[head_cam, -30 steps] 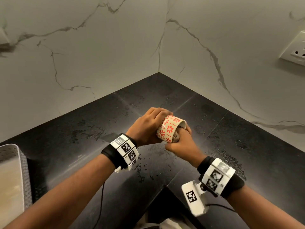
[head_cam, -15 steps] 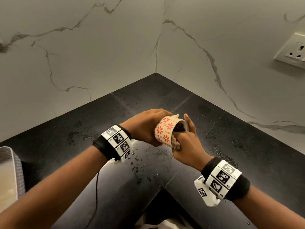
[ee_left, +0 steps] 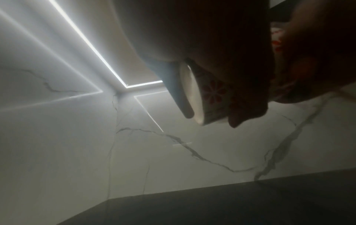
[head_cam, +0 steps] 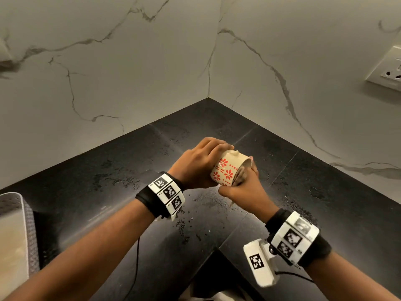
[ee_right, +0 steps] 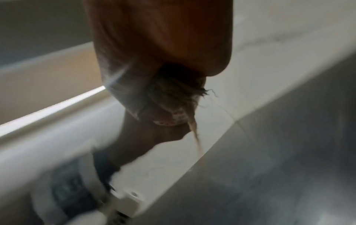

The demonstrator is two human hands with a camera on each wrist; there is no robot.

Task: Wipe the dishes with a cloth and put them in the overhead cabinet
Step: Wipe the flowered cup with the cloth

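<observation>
A small cream ceramic cup with red flower prints [head_cam: 227, 170] is held in the air above the black stone bench [head_cam: 121, 170], near the corner where the two white marble-veined walls [head_cam: 108, 72] meet. It lies on its side: its long axis runs roughly level, from the base on the left to the open mouth on the right, tipped a little away from the person. A bump on its upper wall looks like a handle stub, though this is too small to be sure.

The left hand [head_cam: 195, 164] wraps around the cup's base end, fingers curled over the top and the thumb underneath, so its grip is closed on the cup. In the left wrist view the cup [ee_left: 194, 94] shows its pale rim edge-on, with the fingers [ee_left: 248, 97] lying across the flowered wall.

The right hand [head_cam: 243, 187] is at the mouth of the cup, its grip closed around a bunched beige cloth [head_cam: 239, 177] that is pushed into the opening. In the right wrist view the frayed cloth [ee_right: 179, 94] trails loose threads below the curled fingers [ee_right: 159, 45]; that picture is blurred.

Water droplets speckle the bench below the hands. A grey perforated tray [head_cam: 28, 227] sits at the bench's left edge, and a white wall socket [head_cam: 388, 68] is on the right wall. Both wrists carry black bands with white marker blocks.
</observation>
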